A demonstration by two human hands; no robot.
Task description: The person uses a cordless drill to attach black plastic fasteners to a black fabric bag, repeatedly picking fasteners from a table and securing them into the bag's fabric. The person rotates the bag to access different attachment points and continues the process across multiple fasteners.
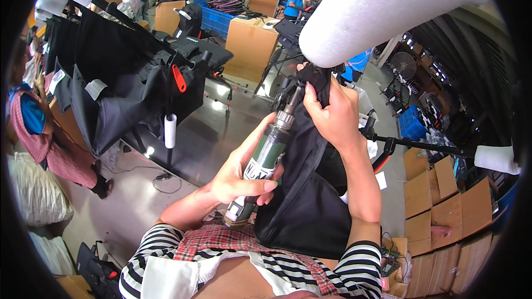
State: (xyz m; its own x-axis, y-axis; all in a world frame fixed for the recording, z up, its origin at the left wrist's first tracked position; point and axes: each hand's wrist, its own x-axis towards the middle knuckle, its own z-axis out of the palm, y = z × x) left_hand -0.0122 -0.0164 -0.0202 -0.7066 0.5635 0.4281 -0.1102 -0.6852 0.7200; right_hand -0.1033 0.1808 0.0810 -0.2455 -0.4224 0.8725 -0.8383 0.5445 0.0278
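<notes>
Curling around a green power screwdriver [270, 152] at centre frame, a worker's left grip [233, 180] aims its tip up beside the right grip [339, 113], whose thumb and fingers pinch black fabric [305, 210] draping to lower centre. White foam [388, 16] fills the upper right; cardboard boxes [463, 216] line the lower right.

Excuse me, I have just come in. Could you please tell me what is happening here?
The person's left hand grips a green power screwdriver. Its tip points toward the right hand, which holds the upper end of a black cloth. Whether the tip touches anything is hard to see. The cloth runs down toward the person's body, and a white foam tube shows above the right hand. At the left, a co-worker stands in a checked garment.
</notes>
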